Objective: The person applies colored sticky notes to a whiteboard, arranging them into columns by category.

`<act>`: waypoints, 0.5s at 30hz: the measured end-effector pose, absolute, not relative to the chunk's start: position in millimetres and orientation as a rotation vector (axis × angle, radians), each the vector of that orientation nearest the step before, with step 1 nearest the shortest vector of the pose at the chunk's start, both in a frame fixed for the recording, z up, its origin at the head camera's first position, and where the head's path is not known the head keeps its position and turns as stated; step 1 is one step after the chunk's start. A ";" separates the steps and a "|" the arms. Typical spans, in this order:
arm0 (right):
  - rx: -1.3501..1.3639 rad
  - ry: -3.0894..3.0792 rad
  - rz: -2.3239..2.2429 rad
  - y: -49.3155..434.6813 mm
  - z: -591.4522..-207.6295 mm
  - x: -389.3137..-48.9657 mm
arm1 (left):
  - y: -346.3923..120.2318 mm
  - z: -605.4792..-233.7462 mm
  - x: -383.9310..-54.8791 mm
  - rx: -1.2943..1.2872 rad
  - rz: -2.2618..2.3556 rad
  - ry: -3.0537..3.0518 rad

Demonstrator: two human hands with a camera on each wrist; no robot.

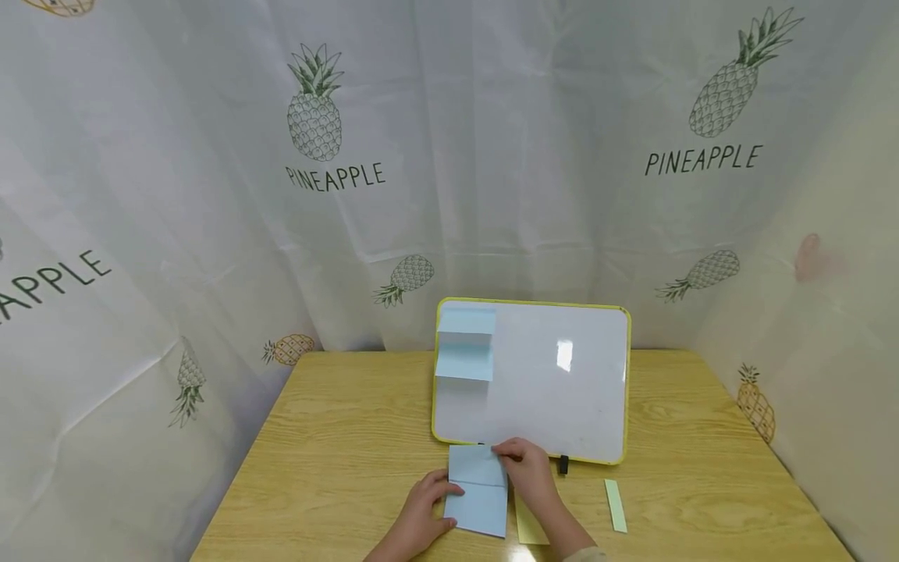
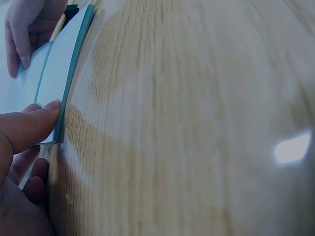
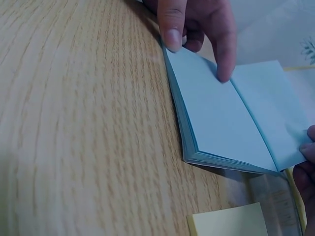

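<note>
A thick pad of light-blue sticky notes [image 1: 479, 509] lies on the table before the whiteboard [image 1: 555, 382]. My left hand [image 1: 424, 509] grips the pad's left side, with the thumb [image 2: 34, 125] near its lower corner in the left wrist view. At the far end, the upper part of a blue sheet [image 3: 273, 93] tilts up along a crease. My right hand [image 1: 528, 471] pinches that raised sheet at its upper right corner. Two blue notes, an upper one [image 1: 467, 321] and a lower one [image 1: 465, 361], hang on the board's left side, their lower edges standing out from it.
A yellow note pad [image 1: 530, 527] lies partly under my right forearm. To its right is a narrow pale-green strip [image 1: 616, 506]. A black piece [image 1: 564, 465] juts from the board's lower edge. Behind the table hangs a pineapple-print curtain [image 1: 520, 195].
</note>
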State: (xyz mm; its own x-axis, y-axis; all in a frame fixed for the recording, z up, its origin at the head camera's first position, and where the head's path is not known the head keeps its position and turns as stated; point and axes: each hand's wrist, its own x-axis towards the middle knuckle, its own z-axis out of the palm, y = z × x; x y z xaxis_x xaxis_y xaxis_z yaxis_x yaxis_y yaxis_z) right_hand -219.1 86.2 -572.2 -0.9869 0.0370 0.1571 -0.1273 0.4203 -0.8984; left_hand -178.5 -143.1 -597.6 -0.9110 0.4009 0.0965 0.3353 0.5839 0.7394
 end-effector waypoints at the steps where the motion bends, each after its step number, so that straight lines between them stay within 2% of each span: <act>1: 0.081 -2.518 1.615 86.4 -571.9 -219.6 | -143.2 -596.9 -178.5 0.639 1.247 2.725; 15: 0.104 -2.485 1.649 89.4 -568.8 -222.9 | -142.4 -592.7 -176.9 0.628 1.260 2.708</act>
State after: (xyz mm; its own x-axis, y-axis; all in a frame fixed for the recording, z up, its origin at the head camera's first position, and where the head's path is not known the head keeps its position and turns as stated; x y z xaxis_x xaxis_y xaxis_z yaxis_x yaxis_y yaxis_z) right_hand -222.9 89.4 -568.8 -0.9852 0.0290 0.1688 -0.1443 0.3906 -0.9092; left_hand -176.9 -142.4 -592.7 -0.9115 0.4012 0.0902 0.3273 0.5751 0.7497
